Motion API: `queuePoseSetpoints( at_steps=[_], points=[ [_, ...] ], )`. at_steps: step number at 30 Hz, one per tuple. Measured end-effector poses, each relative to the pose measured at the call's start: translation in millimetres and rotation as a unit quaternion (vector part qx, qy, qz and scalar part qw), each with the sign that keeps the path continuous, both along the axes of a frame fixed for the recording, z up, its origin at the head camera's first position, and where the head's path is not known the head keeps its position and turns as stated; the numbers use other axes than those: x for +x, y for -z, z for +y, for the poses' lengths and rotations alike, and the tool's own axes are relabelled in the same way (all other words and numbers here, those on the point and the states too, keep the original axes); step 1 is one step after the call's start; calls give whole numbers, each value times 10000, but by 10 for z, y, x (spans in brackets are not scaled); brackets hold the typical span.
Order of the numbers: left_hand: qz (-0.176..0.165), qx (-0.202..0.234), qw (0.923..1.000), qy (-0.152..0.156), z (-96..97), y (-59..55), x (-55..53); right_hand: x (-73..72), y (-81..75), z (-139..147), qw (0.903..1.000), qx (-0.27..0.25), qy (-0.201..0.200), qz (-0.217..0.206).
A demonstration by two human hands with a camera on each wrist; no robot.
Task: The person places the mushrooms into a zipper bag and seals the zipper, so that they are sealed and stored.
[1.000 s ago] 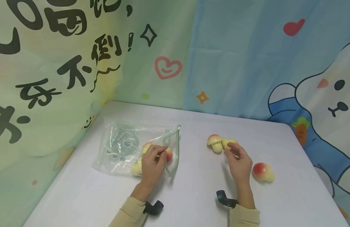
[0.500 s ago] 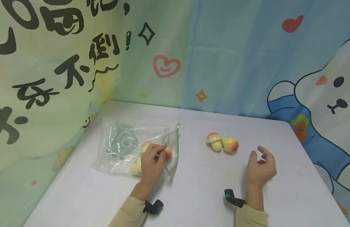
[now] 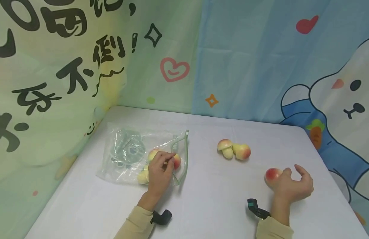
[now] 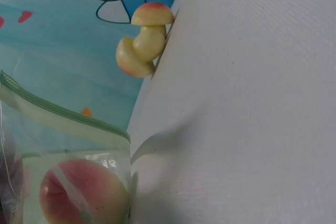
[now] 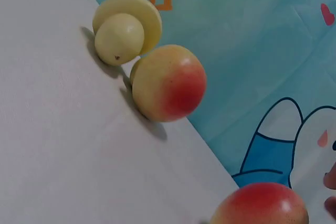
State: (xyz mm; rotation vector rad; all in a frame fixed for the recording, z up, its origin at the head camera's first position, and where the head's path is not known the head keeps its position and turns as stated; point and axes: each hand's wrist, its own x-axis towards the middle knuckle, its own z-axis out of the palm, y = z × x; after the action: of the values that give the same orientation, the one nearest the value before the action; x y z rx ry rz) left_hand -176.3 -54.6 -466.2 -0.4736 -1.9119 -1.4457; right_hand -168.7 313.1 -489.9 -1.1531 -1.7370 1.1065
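Note:
A clear zip bag [image 3: 124,169] with a green zip lies on the left, with several toy mushrooms [image 3: 143,176] inside it. My left hand [image 3: 159,174] pinches the bag's film near its mouth, thumb against fingers; in the left wrist view one red mushroom [image 4: 84,192] shows through the plastic just inside the zip [image 4: 63,111]. On the right, my right hand [image 3: 293,187] is beside a loose red-capped mushroom [image 3: 272,175]. Its thumb overlaps the mushroom in the head view, and the fingers stand apart from the thumb, gently bent.
Farther back on the white table [image 3: 214,199], two more toy mushrooms [image 3: 225,148] lie close together, one cap showing red [image 5: 176,85] in the right wrist view. Printed cloth [image 3: 247,66] hangs behind the table and along its left side.
My right hand has moved right and nearer, away from the pair of mushrooms to the single one at right. The left hand stays on the bag.

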Motion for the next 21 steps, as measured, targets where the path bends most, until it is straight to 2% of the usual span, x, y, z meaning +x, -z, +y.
queuePoseSetpoints(
  at_steps=[2, 4, 8, 10, 13, 21],
  points=[
    [-4, 1, 10000, 0, 4, 0, 1, 19, 18, 46, 9986, -229, -333, -338],
    [-18, 0, 10000, -13, 7, 0, 4, 37, 27, 69, 9920, -380, -842, -857],
    [13, 1, 10000, -23, 14, -8, 10, 55, 15, 72, 9639, -396, -1799, -1922],
    [58, 1, 10000, -18, 16, -14, 9, 58, 5, 61, 9558, -351, -1980, -2146],
    [107, -12, 9999, -9, 14, -23, 7, 60, -11, 41, 9508, -318, -2060, -2294],
    [5, -33, 10000, 5, 6, -6, 11, 68, -12, 9, 9269, -197, -2418, -2864]
  ],
)
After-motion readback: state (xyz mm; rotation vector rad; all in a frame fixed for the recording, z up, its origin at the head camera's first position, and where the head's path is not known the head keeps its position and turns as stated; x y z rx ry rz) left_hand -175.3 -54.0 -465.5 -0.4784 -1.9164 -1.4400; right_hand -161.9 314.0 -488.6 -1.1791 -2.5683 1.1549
